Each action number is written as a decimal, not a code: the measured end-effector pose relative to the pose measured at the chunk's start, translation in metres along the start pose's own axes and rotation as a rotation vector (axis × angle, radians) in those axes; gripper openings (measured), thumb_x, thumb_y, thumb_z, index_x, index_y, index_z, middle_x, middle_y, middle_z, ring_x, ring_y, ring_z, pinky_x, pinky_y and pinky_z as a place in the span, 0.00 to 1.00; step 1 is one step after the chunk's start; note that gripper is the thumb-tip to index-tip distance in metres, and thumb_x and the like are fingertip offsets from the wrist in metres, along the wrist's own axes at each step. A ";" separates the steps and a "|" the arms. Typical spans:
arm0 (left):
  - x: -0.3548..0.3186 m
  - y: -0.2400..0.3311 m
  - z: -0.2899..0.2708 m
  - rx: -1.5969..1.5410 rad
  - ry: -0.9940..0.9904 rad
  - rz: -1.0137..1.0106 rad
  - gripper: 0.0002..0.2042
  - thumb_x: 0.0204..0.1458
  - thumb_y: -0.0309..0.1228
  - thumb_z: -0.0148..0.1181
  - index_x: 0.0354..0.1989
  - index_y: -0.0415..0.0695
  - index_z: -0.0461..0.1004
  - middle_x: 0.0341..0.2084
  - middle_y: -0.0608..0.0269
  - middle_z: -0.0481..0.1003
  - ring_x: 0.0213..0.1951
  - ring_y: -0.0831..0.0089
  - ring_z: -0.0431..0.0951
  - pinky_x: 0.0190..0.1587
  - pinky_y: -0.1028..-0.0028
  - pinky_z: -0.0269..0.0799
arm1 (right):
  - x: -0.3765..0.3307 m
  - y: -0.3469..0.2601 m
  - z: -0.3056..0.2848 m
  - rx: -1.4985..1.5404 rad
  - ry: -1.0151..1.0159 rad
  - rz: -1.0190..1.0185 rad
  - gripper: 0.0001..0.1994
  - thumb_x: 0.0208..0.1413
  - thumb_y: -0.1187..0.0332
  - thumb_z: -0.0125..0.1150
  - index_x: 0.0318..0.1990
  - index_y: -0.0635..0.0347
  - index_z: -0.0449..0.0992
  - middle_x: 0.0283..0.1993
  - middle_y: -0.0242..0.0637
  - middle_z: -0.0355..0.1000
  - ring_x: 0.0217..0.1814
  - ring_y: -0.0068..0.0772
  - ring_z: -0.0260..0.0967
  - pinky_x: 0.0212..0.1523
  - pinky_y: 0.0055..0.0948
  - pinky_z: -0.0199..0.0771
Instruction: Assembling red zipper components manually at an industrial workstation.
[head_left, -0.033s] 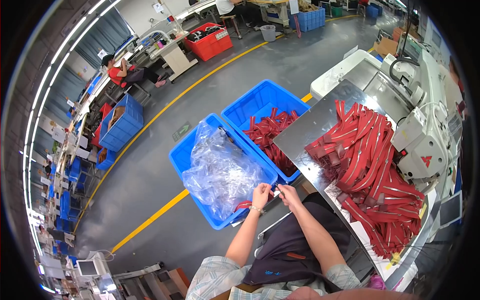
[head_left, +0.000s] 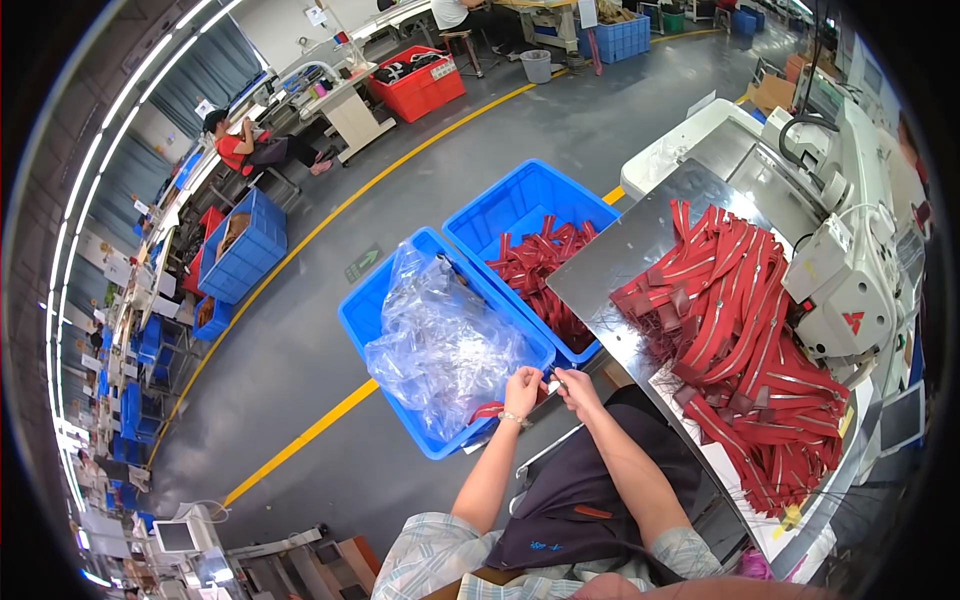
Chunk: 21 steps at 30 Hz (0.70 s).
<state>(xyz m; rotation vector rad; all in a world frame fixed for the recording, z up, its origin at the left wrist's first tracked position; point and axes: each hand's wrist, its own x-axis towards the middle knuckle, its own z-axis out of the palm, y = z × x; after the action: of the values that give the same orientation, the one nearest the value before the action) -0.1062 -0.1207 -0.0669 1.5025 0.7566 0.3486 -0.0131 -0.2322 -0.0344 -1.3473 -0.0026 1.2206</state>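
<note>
My left hand (head_left: 522,391) is closed in a pinch above the near edge of a blue bin (head_left: 425,443). A red zipper (head_left: 487,410) shows on both sides of its fingers, one part lying over the bin's contents. Close by on the right, my right hand (head_left: 578,392) is also closed, its fingertips almost meeting the left ones. A tiny whitish and dark bit shows at those fingertips, too small to name. Crumpled clear plastic bags (head_left: 440,340) fill the blue bin. Many red zippers with metal teeth (head_left: 735,300) lie heaped on the metal-topped table to my right.
Behind the first bin stands a second blue bin (head_left: 530,175) with more red zippers. A white machine (head_left: 840,285) rises at the table's far right. Across the aisle a person in red (head_left: 235,148) sits at a bench, near a red bin (head_left: 420,85) and more blue bins (head_left: 243,245).
A small whitish bit now shows between my fingertips. Both hands keep nearly the same place.
</note>
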 end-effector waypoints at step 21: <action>-0.016 0.029 0.007 0.976 0.177 0.150 0.09 0.49 0.38 0.48 0.27 0.48 0.70 0.18 0.53 0.73 0.24 0.53 0.74 0.27 0.58 0.68 | 0.040 0.018 0.010 0.153 0.099 0.071 0.10 0.49 0.60 0.55 0.27 0.57 0.69 0.12 0.23 0.56 0.06 0.13 0.42 0.07 0.17 0.36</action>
<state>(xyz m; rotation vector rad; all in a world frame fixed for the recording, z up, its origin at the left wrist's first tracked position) -0.1062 -0.1343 -0.0362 2.4763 1.0275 0.2259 -0.0131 -0.2037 -0.0689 -1.2808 0.2064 1.1879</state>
